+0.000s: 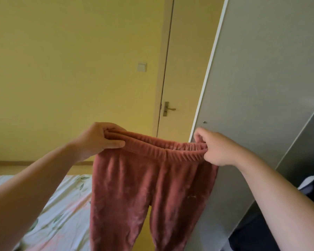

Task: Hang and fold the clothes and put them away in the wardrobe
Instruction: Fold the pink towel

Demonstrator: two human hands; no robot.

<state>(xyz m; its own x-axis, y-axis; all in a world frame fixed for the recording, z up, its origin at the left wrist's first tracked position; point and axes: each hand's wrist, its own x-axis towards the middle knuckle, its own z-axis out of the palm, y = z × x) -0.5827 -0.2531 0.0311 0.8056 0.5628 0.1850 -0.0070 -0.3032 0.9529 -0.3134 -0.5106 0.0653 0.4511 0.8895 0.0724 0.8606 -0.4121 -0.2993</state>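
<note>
Yellow walls and a closed door back the scene. In front of the door, the person holds up reddish fleece trousers by the elastic waistband: the left hand pinches one end, the right hand grips the other. Both legs run out of frame below, above a leaf-print bedsheet. Right of the door stands a grey wardrobe door, its inside mostly hidden.

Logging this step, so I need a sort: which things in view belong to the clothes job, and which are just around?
Part of the job: red fleece trousers, left hand and right hand gripping their waistband, grey wardrobe door.
Just around: floral bedsheet, room door, light switch.
</note>
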